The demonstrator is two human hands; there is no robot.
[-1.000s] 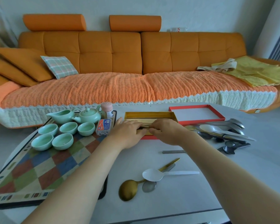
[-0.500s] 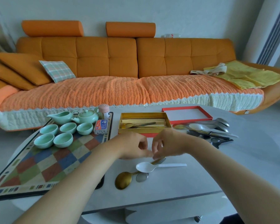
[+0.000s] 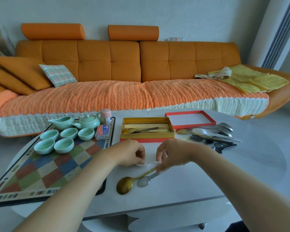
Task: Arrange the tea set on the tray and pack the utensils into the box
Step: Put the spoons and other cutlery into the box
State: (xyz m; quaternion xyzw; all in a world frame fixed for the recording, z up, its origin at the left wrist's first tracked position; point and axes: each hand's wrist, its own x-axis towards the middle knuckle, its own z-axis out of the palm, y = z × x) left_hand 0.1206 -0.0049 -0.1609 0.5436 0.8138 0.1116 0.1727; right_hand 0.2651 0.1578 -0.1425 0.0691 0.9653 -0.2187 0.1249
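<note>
White tabletop point(image 3: 208, 181), orange sofa behind. Both hands curled: left hand point(image 3: 130, 154) pinches white plastic spoon point(image 3: 147, 164) at bowl end, right hand point(image 3: 172, 154) at handle. Judged light, slick, slightly bendy; best gripped mid-handle. Box point(image 3: 147, 140) just beyond my knuckles

Left hand point(image 3: 129, 154) and right hand point(image 3: 172, 155) pinch the white spoon point(image 3: 148, 164) just before the box point(image 3: 146, 140)
</note>
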